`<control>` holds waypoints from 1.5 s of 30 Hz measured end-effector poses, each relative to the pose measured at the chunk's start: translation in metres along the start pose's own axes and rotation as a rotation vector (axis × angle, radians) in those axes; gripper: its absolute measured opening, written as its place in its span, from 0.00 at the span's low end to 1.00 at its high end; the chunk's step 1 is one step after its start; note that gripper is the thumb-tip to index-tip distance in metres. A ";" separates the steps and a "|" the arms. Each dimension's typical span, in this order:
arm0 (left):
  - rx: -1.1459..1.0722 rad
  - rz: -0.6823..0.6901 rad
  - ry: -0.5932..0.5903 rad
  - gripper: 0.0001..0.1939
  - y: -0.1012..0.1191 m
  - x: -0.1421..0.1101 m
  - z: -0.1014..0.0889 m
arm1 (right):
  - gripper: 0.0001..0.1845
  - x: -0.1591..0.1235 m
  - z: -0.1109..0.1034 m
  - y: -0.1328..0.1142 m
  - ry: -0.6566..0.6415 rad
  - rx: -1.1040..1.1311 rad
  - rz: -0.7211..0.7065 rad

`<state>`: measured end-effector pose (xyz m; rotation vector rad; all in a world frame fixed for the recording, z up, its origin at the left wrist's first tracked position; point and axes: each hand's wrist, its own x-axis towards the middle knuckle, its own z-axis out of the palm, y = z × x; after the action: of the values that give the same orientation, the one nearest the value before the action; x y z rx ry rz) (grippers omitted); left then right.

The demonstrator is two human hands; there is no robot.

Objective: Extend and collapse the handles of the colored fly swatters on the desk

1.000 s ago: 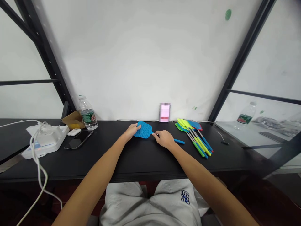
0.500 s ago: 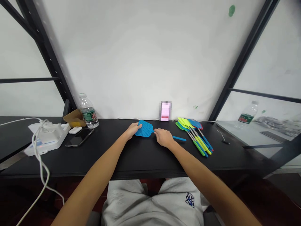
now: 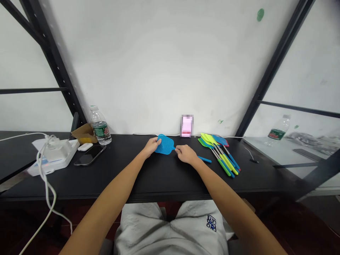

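A blue fly swatter [image 3: 165,145] lies across the middle of the black table [image 3: 148,180], its mesh head to the left and its blue handle end pointing right. My left hand [image 3: 152,146] grips the left edge of the mesh head with closed fingers. My right hand [image 3: 185,154] is closed in a pinch on the thin shaft just right of the head, covering most of the shaft.
A pile of several green, yellow, blue and red fly swatters [image 3: 219,152] lies to the right. On the left are a water bottle [image 3: 99,125], a phone [image 3: 89,156], a white case [image 3: 85,146], a cardboard box [image 3: 83,133] and a white device with cables [image 3: 51,151]. Black rack posts flank the table.
Both hands have shifted the blue swatter slightly farther back and to the right on the table. The grips look the same.
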<state>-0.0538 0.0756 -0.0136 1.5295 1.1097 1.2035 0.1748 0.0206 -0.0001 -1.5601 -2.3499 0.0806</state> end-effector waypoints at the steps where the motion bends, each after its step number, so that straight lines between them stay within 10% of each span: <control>1: -0.005 0.004 -0.013 0.23 0.001 -0.001 0.000 | 0.16 0.000 -0.001 0.002 -0.008 0.024 -0.009; 22: 0.072 -0.317 0.187 0.12 0.000 0.008 -0.012 | 0.18 -0.005 -0.006 0.010 0.118 -0.176 0.066; 39: 0.743 0.026 0.287 0.09 0.008 -0.015 0.005 | 0.21 -0.010 -0.008 -0.005 0.411 -0.118 -0.169; 45: 0.780 0.247 0.124 0.13 0.018 -0.026 0.020 | 0.24 -0.017 -0.007 -0.012 0.530 -0.077 -0.129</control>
<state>-0.0350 0.0441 -0.0043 2.2488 1.6262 1.0846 0.1724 -0.0004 0.0052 -1.2601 -2.0349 -0.4064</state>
